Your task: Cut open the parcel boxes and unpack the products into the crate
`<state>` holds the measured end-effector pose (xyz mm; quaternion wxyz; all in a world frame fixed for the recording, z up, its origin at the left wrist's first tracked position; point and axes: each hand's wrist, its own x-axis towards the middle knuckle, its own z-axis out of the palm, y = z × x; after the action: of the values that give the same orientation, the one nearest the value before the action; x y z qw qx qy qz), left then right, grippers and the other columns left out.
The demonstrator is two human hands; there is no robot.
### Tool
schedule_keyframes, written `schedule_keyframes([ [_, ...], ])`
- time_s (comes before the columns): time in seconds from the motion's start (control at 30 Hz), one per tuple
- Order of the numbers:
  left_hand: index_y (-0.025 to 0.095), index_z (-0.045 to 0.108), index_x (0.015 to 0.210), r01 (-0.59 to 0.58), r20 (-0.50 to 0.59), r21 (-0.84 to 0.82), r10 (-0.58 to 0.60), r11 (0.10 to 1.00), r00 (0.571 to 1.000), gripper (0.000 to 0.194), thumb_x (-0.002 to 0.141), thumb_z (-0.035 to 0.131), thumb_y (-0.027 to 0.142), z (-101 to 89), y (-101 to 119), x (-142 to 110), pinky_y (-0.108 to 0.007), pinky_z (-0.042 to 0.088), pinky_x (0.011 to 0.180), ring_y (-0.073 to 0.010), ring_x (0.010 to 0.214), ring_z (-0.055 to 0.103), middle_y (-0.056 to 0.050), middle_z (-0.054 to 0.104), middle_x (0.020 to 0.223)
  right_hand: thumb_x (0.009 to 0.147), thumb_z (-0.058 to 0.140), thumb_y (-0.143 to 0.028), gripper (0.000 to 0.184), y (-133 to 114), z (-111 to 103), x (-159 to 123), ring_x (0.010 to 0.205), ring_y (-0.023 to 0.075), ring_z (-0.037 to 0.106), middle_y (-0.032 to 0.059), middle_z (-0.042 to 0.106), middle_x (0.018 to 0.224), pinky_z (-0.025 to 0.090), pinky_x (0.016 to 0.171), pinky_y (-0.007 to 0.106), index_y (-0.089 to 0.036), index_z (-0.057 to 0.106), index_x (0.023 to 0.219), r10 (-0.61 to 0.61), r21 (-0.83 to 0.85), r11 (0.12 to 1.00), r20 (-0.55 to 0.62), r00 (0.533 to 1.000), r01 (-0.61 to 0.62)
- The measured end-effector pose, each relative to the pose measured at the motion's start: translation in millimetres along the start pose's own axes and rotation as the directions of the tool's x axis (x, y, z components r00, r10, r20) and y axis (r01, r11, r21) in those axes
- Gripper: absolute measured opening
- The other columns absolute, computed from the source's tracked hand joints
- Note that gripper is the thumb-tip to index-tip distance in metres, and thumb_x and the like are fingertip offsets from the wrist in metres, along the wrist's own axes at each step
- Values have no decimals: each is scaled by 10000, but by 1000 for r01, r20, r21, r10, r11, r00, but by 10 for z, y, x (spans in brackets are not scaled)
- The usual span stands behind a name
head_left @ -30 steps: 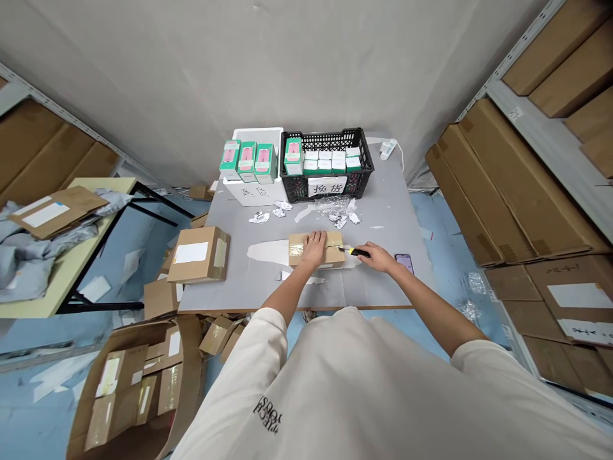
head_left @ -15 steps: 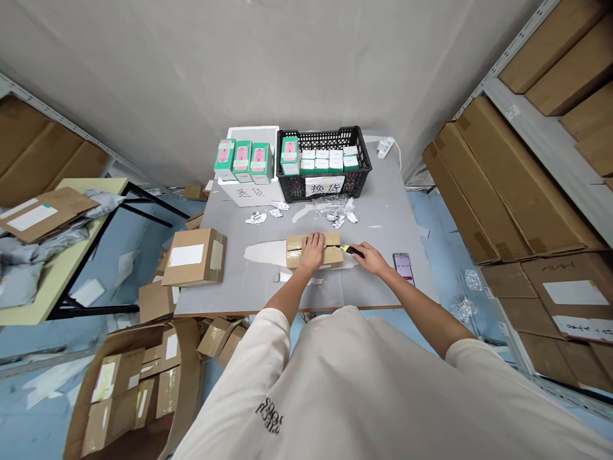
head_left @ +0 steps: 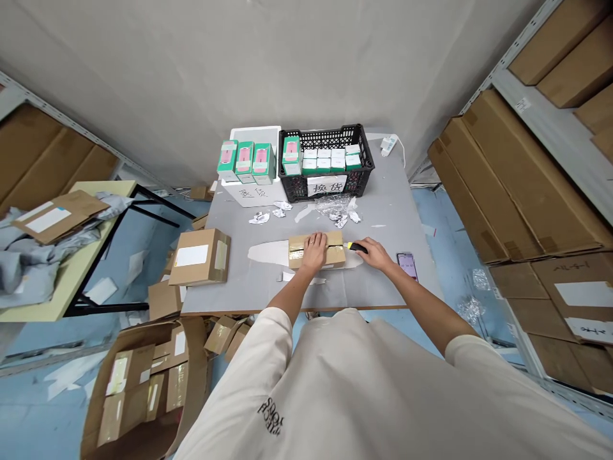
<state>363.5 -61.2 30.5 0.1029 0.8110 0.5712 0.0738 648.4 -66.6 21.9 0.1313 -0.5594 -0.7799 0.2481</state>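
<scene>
A small taped cardboard box (head_left: 297,245) lies on a white paper sheet in the middle of the grey table (head_left: 261,291). My left hand (head_left: 315,250) rests on top of it with the fingers stretched out and lying flat. My right hand (head_left: 376,253) is closed around a yellow and black utility knife (head_left: 357,247), just right of the box. The knife's tip points left at the box's right edge, by the end of its dark middle seam. Whether the blade touches the cardboard is too small to tell.
A phone (head_left: 407,266) lies right of my right hand. Behind are a black crate (head_left: 368,167) and a white bin (head_left: 261,195) with green-and-white boxes. Crumpled paper (head_left: 338,220) and plastic film lie before them. A larger carton (head_left: 198,257) stands at the table's left edge.
My right hand and the knife have shifted slightly right relative to the box, toward its right edge. My left hand stays on the box. The whole view has shifted a little.
</scene>
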Motion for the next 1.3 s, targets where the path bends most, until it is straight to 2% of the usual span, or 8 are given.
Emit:
schedule_keyframes([
  [0.13, 201, 328, 1584, -22, -21, -15, 22, 1000, 1000, 574, 1017, 354, 286, 71, -33, -2, -492, 213, 1242, -294, 1527, 324, -157, 414, 1622, 1002, 475, -426, 489, 236, -167, -60, 1169, 314, 593, 157, 636, 1257, 456, 1030, 418, -199, 585, 1420, 135, 69, 990, -175, 975, -125],
  [0.3, 153, 358, 1570, -26, -81, -94, 19, 995, 997, 585, 1019, 363, 347, 140, -90, -19, -509, 207, 1263, -309, 1536, 317, -173, 421, 1616, 954, 556, -481, 501, 315, -200, -130, 1129, 314, 619, 145, 649, 1239, 483, 1012, 434, -196, 624, 1360, 164, 124, 982, -181, 970, -143],
  [0.53, 202, 319, 1605, -66, -19, -91, 65, 994, 998, 844, 921, 568, 628, 0, -449, -398, -566, 99, 1293, -346, 1596, 174, -156, 293, 1688, 957, 558, -527, 456, 55, 83, -75, 1118, 297, 650, 127, 680, 1221, 515, 984, 418, -219, 664, 1276, 119, 228, 970, -132, 984, -87],
  [0.7, 182, 234, 1641, 12, -41, -105, -16, 994, 999, 949, 889, 655, 580, 40, -801, -826, -579, 98, 1291, -375, 1609, 96, -191, 170, 1718, 963, 544, -535, 425, -203, 255, -4, 1082, 270, 675, 88, 722, 1218, 528, 941, 404, -240, 631, 1256, 122, 356, 929, -31, 992, -103],
  [0.8, 180, 168, 1658, 133, -17, -220, -140, 966, 990, 925, 931, 615, 540, 135, -925, -932, -576, 223, 1258, -389, 1605, 111, -216, 117, 1723, 967, 525, -552, 425, -314, 364, 19, 1074, 261, 688, 62, 741, 1190, 532, 936, 408, -256, 597, 1264, 134, 410, 903, 15, 991, -128],
  [0.97, 241, 85, 1671, 221, 88, -396, -203, 891, 975, 915, 958, 568, 551, 137, -949, -805, -513, 365, 1193, -360, 1557, 282, -197, 271, 1669, 967, 512, -576, 443, -397, 423, 42, 1147, 272, 682, 73, 729, 1260, 519, 979, 432, -269, 563, 1281, 163, 452, 882, -19, 986, -137],
  [1.1, 287, 254, 1640, 300, 151, -375, -261, 877, 953, 904, 898, 592, 678, -66, -887, -570, -476, 465, 1083, -372, 1366, 520, -175, 453, 1509, 964, 509, -600, 473, -367, 279, 62, 1107, 279, 690, 88, 739, 1216, 521, 957, 436, -259, 551, 1290, 220, 467, 873, -111, 969, -144],
  [1.3, 282, 415, 1565, 288, 207, -371, -224, 883, 952, 876, 853, 585, 762, -253, -768, -240, -430, 478, 1045, -357, 1268, 580, -144, 568, 1338, 948, 512, -644, 504, -236, 120, 44, 987, 273, 702, 75, 765, 1076, 523, 924, 438, -253, 558, 1264, 324, 483, 847, -137, 936, -223],
])
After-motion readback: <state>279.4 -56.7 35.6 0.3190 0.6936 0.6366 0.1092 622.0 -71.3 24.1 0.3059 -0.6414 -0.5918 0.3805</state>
